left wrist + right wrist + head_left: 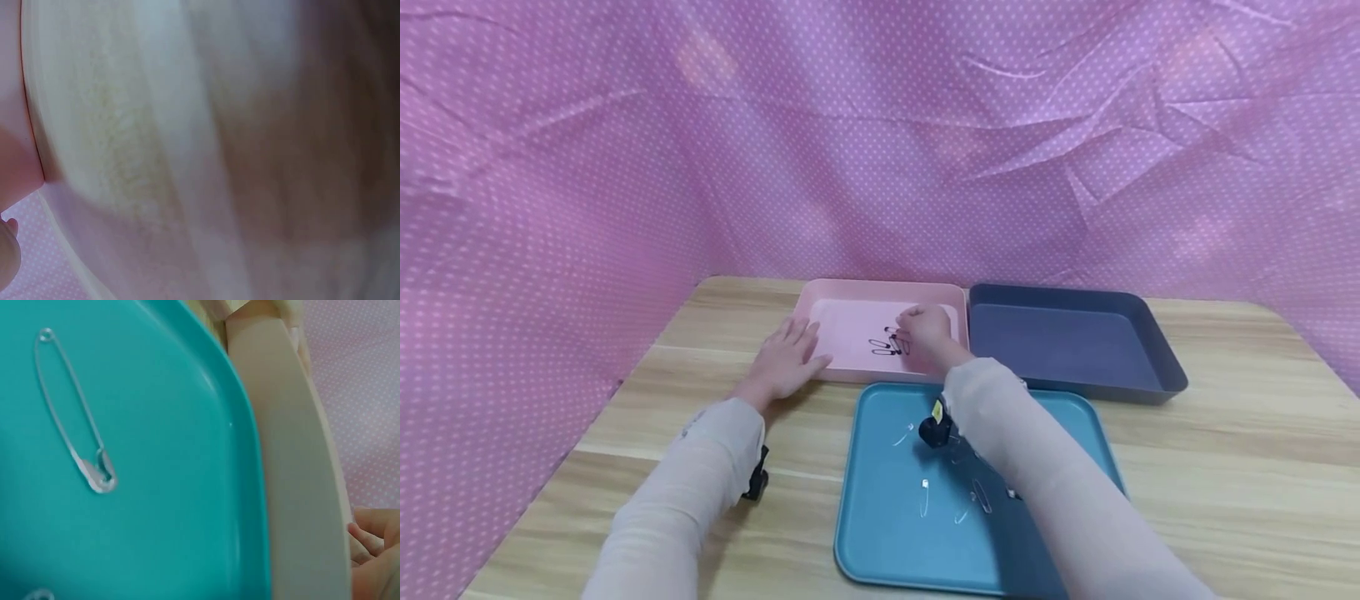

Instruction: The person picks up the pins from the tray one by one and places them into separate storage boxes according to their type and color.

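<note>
Several black safety pins (pixel 882 352) lie in a cluster on the floor of the pink tray (pixel 842 375). My right hand (pixel 928 333) reaches over this tray, its fingers bent close beside the pins. Whether a pin is between its fingertips is hidden. Only part of that hand shows at the edge of the right wrist view. With fingers spread and straight, my left hand (pixel 784 360) rests at the pink tray's left side. Silver safety pins (pixel 100 478) lie scattered on the teal tray (pixel 887 533), below my right forearm.
A dark blue tray (pixel 1060 342) stands right of the pink one, close against it. All three trays sit on a wooden table (pixel 1240 467). Pink dotted cloth (pixel 880 150) hangs behind and at the sides. My right forearm covers part of the teal tray.
</note>
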`<state>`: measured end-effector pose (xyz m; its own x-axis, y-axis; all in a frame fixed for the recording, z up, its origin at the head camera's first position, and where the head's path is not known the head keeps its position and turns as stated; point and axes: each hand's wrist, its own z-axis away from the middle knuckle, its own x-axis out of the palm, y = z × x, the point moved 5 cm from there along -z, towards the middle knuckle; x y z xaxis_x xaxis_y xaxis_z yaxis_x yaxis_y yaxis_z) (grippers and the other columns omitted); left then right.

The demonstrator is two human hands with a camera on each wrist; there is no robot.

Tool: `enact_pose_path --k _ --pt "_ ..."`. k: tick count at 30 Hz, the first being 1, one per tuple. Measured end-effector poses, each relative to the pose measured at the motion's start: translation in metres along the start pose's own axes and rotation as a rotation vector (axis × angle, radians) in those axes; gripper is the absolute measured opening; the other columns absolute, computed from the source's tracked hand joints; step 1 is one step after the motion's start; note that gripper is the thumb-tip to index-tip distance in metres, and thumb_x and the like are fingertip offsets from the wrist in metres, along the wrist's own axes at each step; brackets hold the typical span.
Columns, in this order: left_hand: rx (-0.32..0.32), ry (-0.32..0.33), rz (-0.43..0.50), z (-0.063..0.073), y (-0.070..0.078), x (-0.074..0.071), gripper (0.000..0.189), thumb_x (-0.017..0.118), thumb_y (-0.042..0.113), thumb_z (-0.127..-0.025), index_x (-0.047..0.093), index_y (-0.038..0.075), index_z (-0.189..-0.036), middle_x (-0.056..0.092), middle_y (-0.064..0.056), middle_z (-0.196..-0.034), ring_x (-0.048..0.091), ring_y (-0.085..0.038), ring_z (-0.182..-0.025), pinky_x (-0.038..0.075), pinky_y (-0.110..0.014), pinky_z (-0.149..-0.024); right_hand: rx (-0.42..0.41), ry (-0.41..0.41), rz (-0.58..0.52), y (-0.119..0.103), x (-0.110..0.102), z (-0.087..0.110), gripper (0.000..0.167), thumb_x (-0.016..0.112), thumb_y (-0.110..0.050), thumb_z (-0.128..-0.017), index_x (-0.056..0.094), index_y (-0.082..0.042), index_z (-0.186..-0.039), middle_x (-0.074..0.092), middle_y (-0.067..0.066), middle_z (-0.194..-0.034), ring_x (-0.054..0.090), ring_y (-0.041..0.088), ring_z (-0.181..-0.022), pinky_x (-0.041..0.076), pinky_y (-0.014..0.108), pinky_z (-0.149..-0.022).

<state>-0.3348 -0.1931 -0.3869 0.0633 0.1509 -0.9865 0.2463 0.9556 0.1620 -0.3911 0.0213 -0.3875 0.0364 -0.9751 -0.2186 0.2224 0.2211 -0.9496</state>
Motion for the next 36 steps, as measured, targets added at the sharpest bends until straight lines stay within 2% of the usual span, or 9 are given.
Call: enact_pose_path --k 5,12,16,22,29,36 --pt "0.002 -0.006 0.012 0.002 0.002 -0.002 0.067 0.03 0.048 -0.089 0.011 0.007 -0.139 0.004 -0.014 -0.143 -0.003 -0.033 -0.128 0.005 -0.049 -0.101 -0.024 -0.009 -0.002 -0.006 -0.008 0.01 0.018 0.055 -0.003 -0.081 0.06 0.006 -0.095 0.061 0.019 -0.094 0.061 0.024 -0.084 0.05 0.025 -0.068" --pt "0.022 -0.006 0.023 0.003 0.003 -0.003 0.067 0.031 0.047 -0.089 0.012 0.005 -0.138 0.006 -0.015 -0.142 -0.003 -0.033 -0.128 0.005 -0.047 -0.101 -0.044 -0.105 -0.094 -0.012 -0.027 0.031 0.023 0.053 -0.003 -0.083 0.055 0.01 -0.102 0.057 0.023 -0.101 0.059 0.029 -0.089 0.05 0.028 -0.068" --pt "0.023 -0.004 0.016 0.003 0.002 -0.002 0.067 0.03 0.047 -0.089 0.013 0.005 -0.138 0.005 -0.015 -0.142 -0.003 -0.033 -0.128 0.004 -0.047 -0.101 -0.043 -0.118 -0.069 -0.014 -0.039 0.046 0.02 0.056 -0.007 -0.082 0.058 0.006 -0.098 0.06 0.02 -0.096 0.06 0.026 -0.085 0.05 0.028 -0.067" --pt "0.027 -0.003 0.023 0.002 0.002 0.0 0.067 0.03 0.047 -0.089 0.013 0.004 -0.138 0.006 -0.016 -0.142 -0.003 -0.034 -0.128 0.004 -0.047 -0.101 -0.025 -0.133 -0.025 -0.011 -0.054 0.066 0.019 0.06 -0.009 -0.08 0.059 0.002 -0.096 0.061 0.015 -0.095 0.061 0.023 -0.083 0.049 0.033 -0.073" --pt "0.02 0.003 0.042 0.003 0.004 -0.003 0.067 0.032 0.046 -0.089 0.014 0.004 -0.138 0.007 -0.017 -0.142 -0.003 -0.034 -0.128 0.004 -0.048 -0.101 -0.065 -0.18 0.015 -0.008 -0.071 0.088 0.03 0.063 -0.016 -0.079 0.058 0.002 -0.102 0.062 0.015 -0.097 0.06 0.026 -0.088 0.045 0.039 -0.079" --pt "0.013 -0.002 0.05 0.005 0.005 -0.004 0.067 0.032 0.046 -0.089 0.014 0.004 -0.138 0.005 -0.016 -0.142 -0.003 -0.033 -0.128 0.003 -0.048 -0.101 -0.109 -0.229 0.004 0.0 -0.092 0.107 0.029 0.061 -0.015 -0.08 0.058 0.005 -0.101 0.061 0.018 -0.095 0.06 0.026 -0.087 0.043 0.041 -0.082"
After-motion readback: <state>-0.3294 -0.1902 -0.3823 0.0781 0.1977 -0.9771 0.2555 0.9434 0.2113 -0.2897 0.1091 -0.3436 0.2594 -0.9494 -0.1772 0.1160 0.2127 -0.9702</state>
